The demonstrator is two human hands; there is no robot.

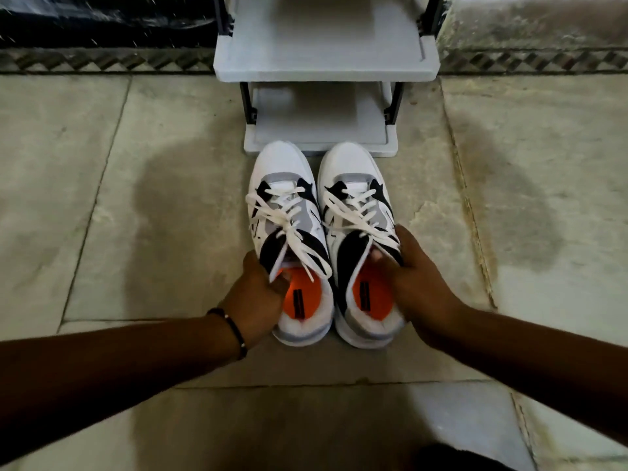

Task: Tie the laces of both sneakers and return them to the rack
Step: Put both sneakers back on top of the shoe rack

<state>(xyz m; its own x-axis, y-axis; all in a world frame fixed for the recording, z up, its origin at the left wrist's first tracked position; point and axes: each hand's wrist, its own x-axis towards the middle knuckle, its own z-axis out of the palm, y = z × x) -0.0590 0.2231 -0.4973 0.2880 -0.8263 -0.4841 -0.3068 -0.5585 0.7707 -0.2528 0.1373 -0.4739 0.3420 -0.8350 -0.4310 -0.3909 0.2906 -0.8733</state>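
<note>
Now both sneakers stand side by side on the floor, toes touching the bottom shelf of the rack (pixel 326 68). Your left hand (pixel 260 297) has its fingers clamped on the collar of the left sneaker (pixel 289 212), your right hand (pixel 416 277) on the right sneaker (pixel 356 202). Both laces look tied, I judge, though one end hangs loose. Only lifting them onto the rack seems left.

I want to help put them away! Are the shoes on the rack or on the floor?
On the floor. Both sneakers stand upright side by side on the tiles, toes at the rack, whose visible shelves hold nothing.
</note>
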